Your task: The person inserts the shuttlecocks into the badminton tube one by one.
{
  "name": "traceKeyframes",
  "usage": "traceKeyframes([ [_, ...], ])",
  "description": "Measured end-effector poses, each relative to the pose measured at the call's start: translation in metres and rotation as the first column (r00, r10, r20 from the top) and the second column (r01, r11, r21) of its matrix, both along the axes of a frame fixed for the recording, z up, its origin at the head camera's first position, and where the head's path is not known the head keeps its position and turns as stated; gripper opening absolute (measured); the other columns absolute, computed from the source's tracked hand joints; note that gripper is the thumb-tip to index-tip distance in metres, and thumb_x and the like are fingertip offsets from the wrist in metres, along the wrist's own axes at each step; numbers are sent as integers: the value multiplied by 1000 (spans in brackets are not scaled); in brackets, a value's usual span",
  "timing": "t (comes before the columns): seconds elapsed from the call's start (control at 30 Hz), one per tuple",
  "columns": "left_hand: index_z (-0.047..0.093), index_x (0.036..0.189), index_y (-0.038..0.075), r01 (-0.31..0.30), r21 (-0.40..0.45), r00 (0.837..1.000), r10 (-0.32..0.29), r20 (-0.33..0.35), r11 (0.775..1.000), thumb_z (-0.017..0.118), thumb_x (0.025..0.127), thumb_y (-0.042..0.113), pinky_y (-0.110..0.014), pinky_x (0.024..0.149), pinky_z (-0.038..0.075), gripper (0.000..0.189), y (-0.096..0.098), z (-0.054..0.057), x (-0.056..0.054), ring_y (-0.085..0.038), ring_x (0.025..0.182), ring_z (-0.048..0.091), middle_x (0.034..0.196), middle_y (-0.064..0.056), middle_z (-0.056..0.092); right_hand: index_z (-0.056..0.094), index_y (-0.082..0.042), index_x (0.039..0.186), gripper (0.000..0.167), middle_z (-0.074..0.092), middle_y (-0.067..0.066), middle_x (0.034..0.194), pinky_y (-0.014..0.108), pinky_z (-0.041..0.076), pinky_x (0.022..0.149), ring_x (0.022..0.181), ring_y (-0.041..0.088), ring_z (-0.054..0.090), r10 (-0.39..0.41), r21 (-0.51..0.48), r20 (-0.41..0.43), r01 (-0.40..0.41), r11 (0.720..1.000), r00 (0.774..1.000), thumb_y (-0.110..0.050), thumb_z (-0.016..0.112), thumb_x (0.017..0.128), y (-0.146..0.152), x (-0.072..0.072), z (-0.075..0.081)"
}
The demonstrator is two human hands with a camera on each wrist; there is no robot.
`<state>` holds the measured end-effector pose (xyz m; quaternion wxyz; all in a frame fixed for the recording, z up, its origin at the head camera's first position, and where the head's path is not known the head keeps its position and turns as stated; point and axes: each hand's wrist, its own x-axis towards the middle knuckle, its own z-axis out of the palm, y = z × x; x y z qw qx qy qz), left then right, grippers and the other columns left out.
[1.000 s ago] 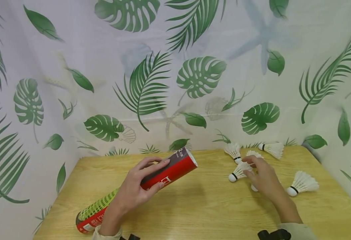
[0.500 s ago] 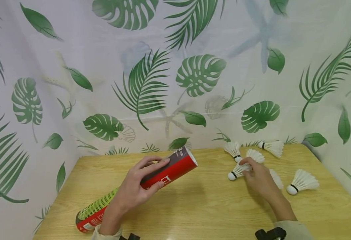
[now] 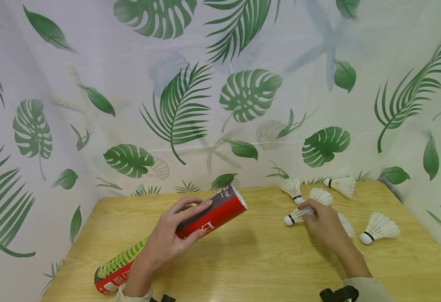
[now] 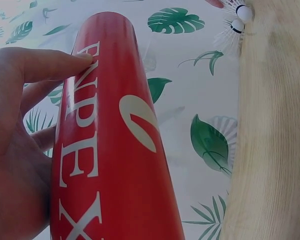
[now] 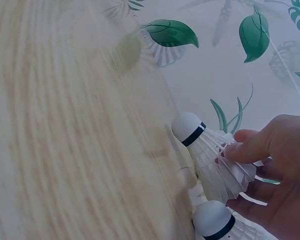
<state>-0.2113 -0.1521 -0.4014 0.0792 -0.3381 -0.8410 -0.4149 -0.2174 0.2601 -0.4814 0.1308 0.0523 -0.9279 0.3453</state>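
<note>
My left hand (image 3: pixel 173 230) grips a red and dark grey shuttlecock tube (image 3: pixel 220 214) round its upper part. The tube leans up to the right, its open white-rimmed mouth facing right and its lower end near the table at the left. In the left wrist view, white lettering runs along the red tube (image 4: pixel 110 140). With thumb and fingers my right hand (image 3: pixel 326 222) pinches a white shuttlecock (image 3: pixel 296 216) by its feathers, the cork pointing left. The right wrist view shows the thumb on the quills of this shuttlecock (image 5: pixel 217 160).
Around the right hand lie several shuttlecocks: one behind it (image 3: pixel 292 188), a white one (image 3: pixel 321 195) beside that, another at the back edge (image 3: pixel 341 186), and one to the right (image 3: pixel 380 228). Another (image 3: pixel 346 226) is partly hidden by the hand. A leaf-print curtain (image 3: pixel 205 105) stands behind the wooden table (image 3: pixel 265 260).
My right hand has closed its fingers on the shuttlecock's feathers and shifted it slightly left. The left hand and the tube have stayed in place.
</note>
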Motion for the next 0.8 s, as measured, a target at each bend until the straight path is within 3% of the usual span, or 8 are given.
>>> traceKeyframes([
  [0.23,60,145,38,-2,4,1000,2,5,1000,80,88,15,-40,90,56,64,0,0,1,-20,120,57,143,7,52,71,-9,114,19,72,16,108,40,49,68,80,23,58,4,-7,-26,-4,1000,1000,-3,68,96,-2,1,6],
  [0.33,59,145,38,-3,2,1000,3,7,1000,80,88,15,-39,90,56,65,0,0,1,-20,120,57,143,7,52,72,-11,114,19,72,13,106,38,50,68,82,22,60,7,-20,-77,-9,1000,997,-4,70,96,-4,3,12],
  [0.57,58,145,40,-11,-8,1000,11,7,1000,80,89,16,-40,90,56,65,1,-1,0,-20,121,57,143,8,52,75,-12,110,24,75,5,101,28,53,71,84,18,65,-4,-41,-247,-6,999,969,0,76,90,-10,7,27],
  [0.8,57,146,40,-18,-12,1000,18,5,1000,80,89,16,-41,91,56,66,2,0,1,-21,122,56,143,8,52,75,-10,109,22,76,5,103,10,49,77,89,12,67,-10,-79,-301,-15,997,954,1,76,90,-14,12,41],
])
